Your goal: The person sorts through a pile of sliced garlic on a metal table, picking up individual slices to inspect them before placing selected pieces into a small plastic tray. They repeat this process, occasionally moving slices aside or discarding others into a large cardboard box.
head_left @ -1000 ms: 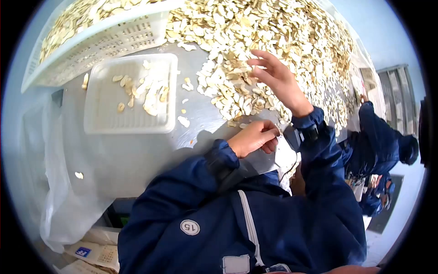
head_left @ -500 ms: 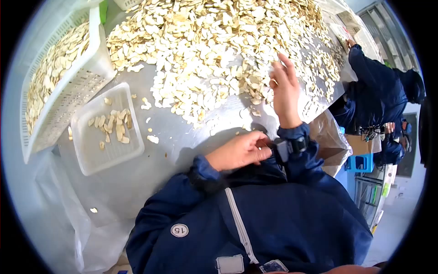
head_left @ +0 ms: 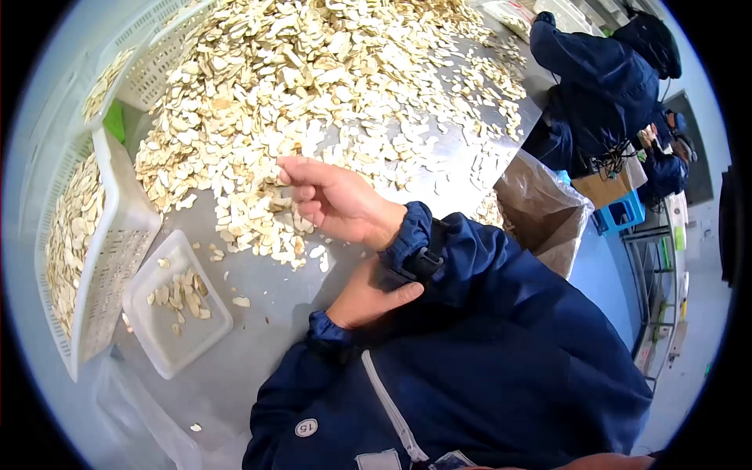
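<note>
My right hand is over the near edge of a heap of pale dried slices, pointing left. Its fingers are curled and bunched together; whatever they may hold is too small to make out. Under the right wrist lies my left hand, thumb stretched out to the right. Its other fingers are hidden behind the right sleeve and wristband. To the left, a shallow white plastic tray holds several brownish slices.
White perforated baskets of slices stand at the left. A plastic-lined box is by the table's right edge. Beyond are a person in dark blue, another person farther back and a blue stool.
My right hand has swung left across the heap, its fingers now more bunched. My left hand has gone under the right wrist. The view has turned, shifting tray and baskets downward.
</note>
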Action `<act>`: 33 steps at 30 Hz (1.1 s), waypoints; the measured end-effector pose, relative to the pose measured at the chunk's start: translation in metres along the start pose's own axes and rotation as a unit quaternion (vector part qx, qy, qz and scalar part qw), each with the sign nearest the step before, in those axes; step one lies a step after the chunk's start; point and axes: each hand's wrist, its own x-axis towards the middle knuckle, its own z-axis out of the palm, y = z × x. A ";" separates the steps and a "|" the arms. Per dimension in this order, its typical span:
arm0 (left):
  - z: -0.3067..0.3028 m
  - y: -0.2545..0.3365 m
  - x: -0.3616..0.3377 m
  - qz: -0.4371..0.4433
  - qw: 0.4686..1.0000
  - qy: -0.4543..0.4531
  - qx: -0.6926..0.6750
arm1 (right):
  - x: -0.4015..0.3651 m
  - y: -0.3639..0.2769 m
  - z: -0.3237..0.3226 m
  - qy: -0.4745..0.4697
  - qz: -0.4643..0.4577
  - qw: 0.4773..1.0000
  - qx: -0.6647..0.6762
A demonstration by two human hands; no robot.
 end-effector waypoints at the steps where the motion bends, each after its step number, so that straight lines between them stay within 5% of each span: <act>1: -0.004 -0.006 0.004 0.006 0.999 -0.031 0.027 | -0.004 0.001 -0.004 0.012 -0.009 0.999 -0.040; 4: -0.002 -0.013 0.004 -0.028 0.997 -0.066 0.035 | -0.019 -0.004 -0.022 0.033 -0.048 0.958 -0.279; 6: 0.004 -0.019 0.003 -0.055 0.995 -0.078 -0.037 | -0.038 -0.019 -0.033 0.020 -0.073 0.866 -0.495; 9: -0.002 -0.030 0.005 -0.055 0.991 -0.081 -0.093 | -0.056 -0.039 -0.058 -0.025 -0.069 0.762 -0.644; 14: -0.006 -0.021 0.007 -0.087 0.980 -0.078 -0.161 | -0.019 -0.082 -0.092 -0.096 -0.301 0.532 -0.786; 16: -0.008 -0.023 0.007 -0.076 0.980 -0.081 -0.163 | 0.009 -0.101 -0.098 0.004 -0.321 0.488 -0.812; 18: -0.009 -0.020 0.007 -0.080 0.979 -0.067 -0.175 | 0.035 -0.120 -0.111 0.093 -0.353 0.352 -0.862; 20: -0.012 -0.016 0.007 -0.082 0.979 -0.055 -0.179 | 0.044 -0.123 -0.119 0.149 -0.307 0.333 -0.879; 23: -0.015 -0.012 0.005 -0.083 0.976 -0.020 -0.198 | 0.039 -0.123 -0.122 -0.068 -0.255 0.460 -0.848; 26: -0.018 -0.018 0.004 -0.069 0.963 0.026 -0.260 | 0.027 -0.127 -0.093 -0.001 -0.227 0.467 -0.855; 30: -0.027 -0.026 0.008 -0.034 0.926 0.091 -0.365 | 0.065 -0.138 -0.098 0.113 -0.249 0.391 -0.879; 33: -0.034 -0.028 0.008 -0.011 0.907 0.131 -0.399 | 0.072 -0.125 -0.095 0.096 -0.252 0.373 -0.888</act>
